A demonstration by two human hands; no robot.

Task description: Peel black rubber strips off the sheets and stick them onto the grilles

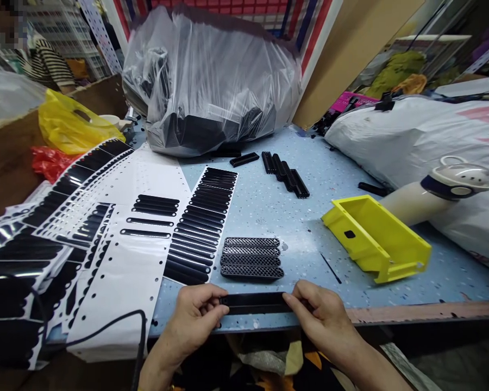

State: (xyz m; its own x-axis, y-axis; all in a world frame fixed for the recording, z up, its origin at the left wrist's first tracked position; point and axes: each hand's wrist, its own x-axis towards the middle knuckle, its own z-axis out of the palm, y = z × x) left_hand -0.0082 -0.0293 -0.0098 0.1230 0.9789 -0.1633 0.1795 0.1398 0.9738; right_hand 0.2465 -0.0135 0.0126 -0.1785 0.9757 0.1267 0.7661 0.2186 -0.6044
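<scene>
A long black strip-shaped part (256, 303) lies level between my hands at the table's front edge. My left hand (201, 315) pinches its left end, and my right hand (318, 310) pinches its right end. Just beyond it, several black parts with a mesh surface (251, 259) lie stacked side by side. To their left is a white sheet with rows of black rounded strips (199, 222). Loose black strips (156, 205) rest on another white sheet (124, 271). Farther back sit more black parts (285, 174) in a staggered group.
A yellow bin (377, 239) and a pale bottle (440, 190) stand at the right, beside a large white sack (452, 136). A big plastic bag (224, 81) fills the back. A black cable (140, 336) crosses the front left. A person (49, 60) is at the far left.
</scene>
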